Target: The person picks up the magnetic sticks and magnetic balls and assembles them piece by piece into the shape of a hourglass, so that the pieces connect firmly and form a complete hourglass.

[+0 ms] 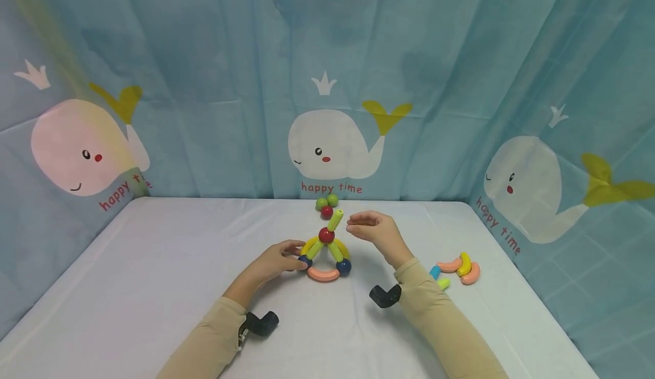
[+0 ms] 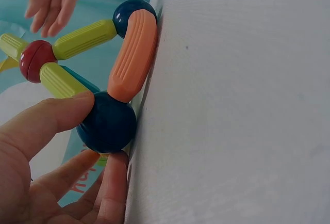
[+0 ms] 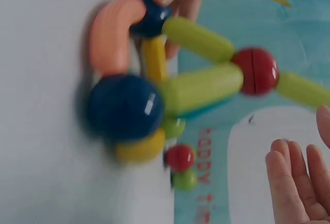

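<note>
A magnetic ball-and-stick toy model stands on the table. Two lime green sticks rise from its dark blue balls to a red ball (image 1: 326, 235), and a third lime stick (image 1: 335, 220) tilts up from that. A salmon curved piece (image 1: 323, 275) links the blue balls at the front, with yellow curved pieces (image 1: 346, 248) behind. Between thumb and fingers, my left hand (image 1: 276, 258) pinches the left blue ball (image 2: 108, 123). To the right of the top stick, my right hand (image 1: 378, 234) is raised, fingers extended and holding nothing. The right blue ball (image 1: 344, 267) is untouched.
Behind the model lie a loose red ball (image 1: 327, 213) and green balls (image 1: 332, 200). Salmon curved pieces (image 1: 471, 273), a yellow curved piece (image 1: 464, 264), a blue stick (image 1: 435, 272) and a lime stick (image 1: 443, 283) lie right of my right forearm. A whale-print curtain (image 1: 230, 140) borders the white table (image 1: 153, 288).
</note>
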A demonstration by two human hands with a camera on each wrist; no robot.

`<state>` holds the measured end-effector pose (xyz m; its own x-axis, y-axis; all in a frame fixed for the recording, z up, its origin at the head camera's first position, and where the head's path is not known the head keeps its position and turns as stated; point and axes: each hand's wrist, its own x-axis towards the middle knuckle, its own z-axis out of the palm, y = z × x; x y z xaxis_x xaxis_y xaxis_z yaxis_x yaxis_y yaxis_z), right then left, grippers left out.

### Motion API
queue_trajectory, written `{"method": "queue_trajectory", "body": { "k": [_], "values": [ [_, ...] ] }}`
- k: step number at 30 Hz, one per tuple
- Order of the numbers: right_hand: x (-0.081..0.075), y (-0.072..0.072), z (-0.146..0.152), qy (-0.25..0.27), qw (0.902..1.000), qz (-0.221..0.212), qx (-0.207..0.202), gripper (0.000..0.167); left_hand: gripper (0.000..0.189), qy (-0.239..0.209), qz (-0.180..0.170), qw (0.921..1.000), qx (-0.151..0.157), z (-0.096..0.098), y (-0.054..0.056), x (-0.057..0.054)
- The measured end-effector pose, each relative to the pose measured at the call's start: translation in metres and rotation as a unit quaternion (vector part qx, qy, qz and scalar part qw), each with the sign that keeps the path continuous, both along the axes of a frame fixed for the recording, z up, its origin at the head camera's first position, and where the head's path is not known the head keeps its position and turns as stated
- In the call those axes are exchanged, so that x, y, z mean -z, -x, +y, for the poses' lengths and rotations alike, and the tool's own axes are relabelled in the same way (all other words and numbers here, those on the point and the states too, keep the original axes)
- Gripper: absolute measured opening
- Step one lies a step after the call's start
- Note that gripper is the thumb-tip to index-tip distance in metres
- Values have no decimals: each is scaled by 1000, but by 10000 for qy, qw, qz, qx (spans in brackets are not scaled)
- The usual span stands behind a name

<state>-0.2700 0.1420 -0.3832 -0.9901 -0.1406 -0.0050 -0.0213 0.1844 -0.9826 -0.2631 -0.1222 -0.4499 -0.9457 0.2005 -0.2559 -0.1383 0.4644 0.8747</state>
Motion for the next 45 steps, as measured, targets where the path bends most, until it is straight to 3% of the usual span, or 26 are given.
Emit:
{"method": "queue_trajectory", "body": {
  "k": [7,19,23,27,32,40,45],
  "values": [
    [7,-11,44,-869,9955,-230,295,39,64,46,47,10000,-10,-1,0,-1],
    [16,-31,116,-1591,9865,-123,358,52,63,42,-17,10000,-81,0,1,1],
    [18,-35,135,-1806,9817,-300,531,58,64,80,44,10000,-25,0,1,2],
    [20,-40,149,-1997,9768,-447,624,55,65,76,10,10000,12,0,2,3],
    [26,-47,163,-1953,9785,-364,548,48,65,52,26,10000,14,0,2,4],
    [34,-55,177,-2367,9680,-519,655,51,64,110,96,9999,3,0,1,3],
    [37,-54,181,-2387,9669,-697,574,54,63,122,33,9999,-77,1,1,3]
  ]
}}
